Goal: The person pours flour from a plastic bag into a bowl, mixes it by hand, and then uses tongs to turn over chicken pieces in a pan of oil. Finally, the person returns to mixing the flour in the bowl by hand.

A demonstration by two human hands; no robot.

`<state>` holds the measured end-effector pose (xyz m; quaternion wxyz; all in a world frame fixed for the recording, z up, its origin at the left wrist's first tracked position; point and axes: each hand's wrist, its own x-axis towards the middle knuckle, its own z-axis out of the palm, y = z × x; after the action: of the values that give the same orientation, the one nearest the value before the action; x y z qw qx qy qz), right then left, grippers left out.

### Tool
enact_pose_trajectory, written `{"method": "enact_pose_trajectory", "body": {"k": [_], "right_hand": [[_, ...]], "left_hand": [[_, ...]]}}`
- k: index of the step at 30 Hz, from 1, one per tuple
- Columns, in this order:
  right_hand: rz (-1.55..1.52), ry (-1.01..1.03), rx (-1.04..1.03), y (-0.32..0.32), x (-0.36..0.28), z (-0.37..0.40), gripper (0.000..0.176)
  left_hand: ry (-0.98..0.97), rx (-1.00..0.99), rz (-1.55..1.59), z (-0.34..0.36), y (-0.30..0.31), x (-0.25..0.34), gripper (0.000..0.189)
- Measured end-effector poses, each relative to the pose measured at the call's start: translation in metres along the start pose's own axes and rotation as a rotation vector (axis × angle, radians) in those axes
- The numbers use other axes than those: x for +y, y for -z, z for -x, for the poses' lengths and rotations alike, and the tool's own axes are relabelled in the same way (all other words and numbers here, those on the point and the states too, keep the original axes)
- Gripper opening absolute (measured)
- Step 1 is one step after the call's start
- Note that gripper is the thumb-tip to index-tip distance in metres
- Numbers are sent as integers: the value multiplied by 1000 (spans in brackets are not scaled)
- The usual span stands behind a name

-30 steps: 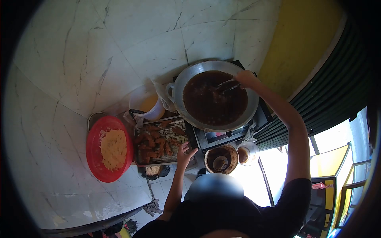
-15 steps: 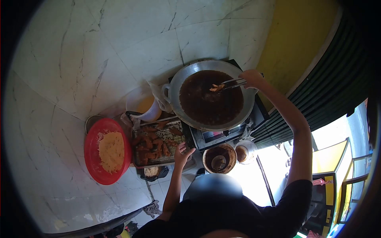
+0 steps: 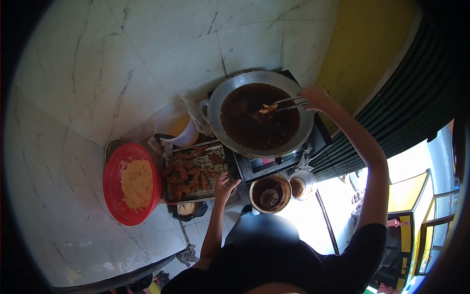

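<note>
Right hand [image 3: 316,98] is closed around the handle end of the tongs [image 3: 290,103], arm stretched long so the hand stays at the far rim, away from the heat. The tongs pinch one fried piece [image 3: 267,108], held just above the dark oil [image 3: 254,130] in the wok [image 3: 229,89], where drips would fall back into the pan.

Left hand [image 3: 224,185] lies open, fingers loosely spread on the near edge of the wire tray [image 3: 169,200]. It grips nothing and looks to be steadying the tray.

The tray sits right beside the wok, already loaded with browned pieces [image 3: 188,177], a short carry from the oil. To its left stands a red bowl [image 3: 110,198] holding a pale yellow crumbly heap [image 3: 136,183]. Behind the tray stands a white jug [image 3: 172,120] with yellow contents.

The wok rests on a black stove [image 3: 274,164]. Two small round pots [image 3: 268,193] stand in front of it, contents too dark to tell.

All around is white veined marble tiling [image 3: 147,59]. On the right are a yellow wall [image 3: 372,44] and a dark slatted shutter [image 3: 416,112], with bright daylight beyond.
</note>
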<state>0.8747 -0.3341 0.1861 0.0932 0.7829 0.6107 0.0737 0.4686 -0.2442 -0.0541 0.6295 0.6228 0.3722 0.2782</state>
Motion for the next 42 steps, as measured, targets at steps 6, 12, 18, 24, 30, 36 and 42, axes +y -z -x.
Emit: {"method": "enact_pose_trajectory", "body": {"k": [6,12,18,24,30,36,42], "right_hand": [[5,-11,-7,2,-1,5,46],[26,9,26,-24,5,4,45],[42,-32,-3,-17,3,16,45],[28,-79,-26,-1,6,33,43],[7,-91,13,6,13,48,40],[18,-91,53,13,15,64,37],[13,-70,88,19,15,75,37]], "left_hand": [[-5,-9,-8,-3,1,-8,70],[-8,-3,-23,-2,1,-9,70],[-4,1,-19,-2,1,-8,70],[8,5,-41,-2,2,-7,69],[1,30,-18,0,-1,-4,68],[-6,33,-34,3,-2,0,66],[-12,30,-39,2,-3,0,65]]}}
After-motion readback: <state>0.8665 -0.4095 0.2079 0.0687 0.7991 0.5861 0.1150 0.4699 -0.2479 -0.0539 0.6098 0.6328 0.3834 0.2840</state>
